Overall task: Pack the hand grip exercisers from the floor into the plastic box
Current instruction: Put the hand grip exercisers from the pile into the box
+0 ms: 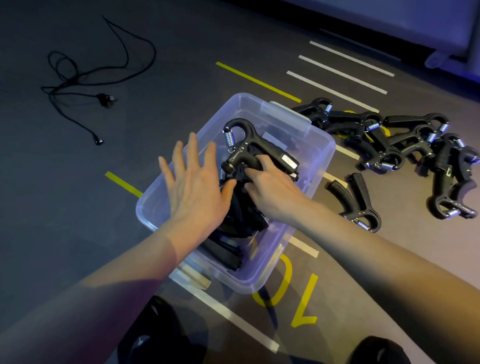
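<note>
From the head camera we see a black hand grip exerciser (pixel 248 150) with a coiled steel spring, held by our right hand (pixel 272 188), whose fingers curl around its handle inside the clear plastic box (pixel 319 152). Our left hand (pixel 197 189) lies flat and spread, fingers extended, just beside it over the box. Right of our right hand, more exercisers (pixel 415 147) lie heaped on the grey floor (pixel 53 191), which bears white and yellow lines; a black cable (pixel 89 78) lies beyond our left hand.

box (pixel 319 161) left half open, exercisers (pixel 260 158) crowd right
</note>
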{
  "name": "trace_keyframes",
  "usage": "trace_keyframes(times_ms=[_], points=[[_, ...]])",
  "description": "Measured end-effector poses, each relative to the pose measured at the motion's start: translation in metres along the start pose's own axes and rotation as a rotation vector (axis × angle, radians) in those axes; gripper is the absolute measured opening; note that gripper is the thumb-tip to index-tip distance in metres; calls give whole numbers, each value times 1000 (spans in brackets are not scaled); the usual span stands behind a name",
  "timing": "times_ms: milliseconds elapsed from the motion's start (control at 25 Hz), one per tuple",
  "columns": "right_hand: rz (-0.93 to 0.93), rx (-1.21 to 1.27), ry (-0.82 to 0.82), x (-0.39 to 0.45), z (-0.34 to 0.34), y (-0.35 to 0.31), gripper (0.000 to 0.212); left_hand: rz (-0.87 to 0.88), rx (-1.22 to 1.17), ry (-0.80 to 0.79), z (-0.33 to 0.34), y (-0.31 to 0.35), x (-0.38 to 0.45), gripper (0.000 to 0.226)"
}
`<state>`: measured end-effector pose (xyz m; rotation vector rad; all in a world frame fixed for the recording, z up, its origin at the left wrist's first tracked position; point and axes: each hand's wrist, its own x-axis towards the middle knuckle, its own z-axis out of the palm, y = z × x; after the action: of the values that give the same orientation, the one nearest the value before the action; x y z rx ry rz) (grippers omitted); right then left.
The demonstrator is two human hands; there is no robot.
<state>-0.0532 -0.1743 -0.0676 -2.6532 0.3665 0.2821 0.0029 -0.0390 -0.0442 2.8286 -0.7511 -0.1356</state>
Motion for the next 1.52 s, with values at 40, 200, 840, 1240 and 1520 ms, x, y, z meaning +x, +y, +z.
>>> trace_keyframes(times_ms=[40, 200, 840, 1240, 1520], points=[[49, -33, -43, 8, -2, 4, 27, 6, 63, -13, 4, -5, -2, 76], [169, -147, -228, 37, -3, 20, 33, -55, 125, -113, 13, -20, -4, 86], [184, -225, -338, 51, 1, 31, 53, -51, 119, -158, 15, -26, 2, 84], [-21, -164, 77, 17, -17, 31, 70, -15, 26, -150, 7, 4, 9, 81], [69, -97, 478, -30, -18, 87, 74, 250, -32, -103, 6, 72, -2, 79]])
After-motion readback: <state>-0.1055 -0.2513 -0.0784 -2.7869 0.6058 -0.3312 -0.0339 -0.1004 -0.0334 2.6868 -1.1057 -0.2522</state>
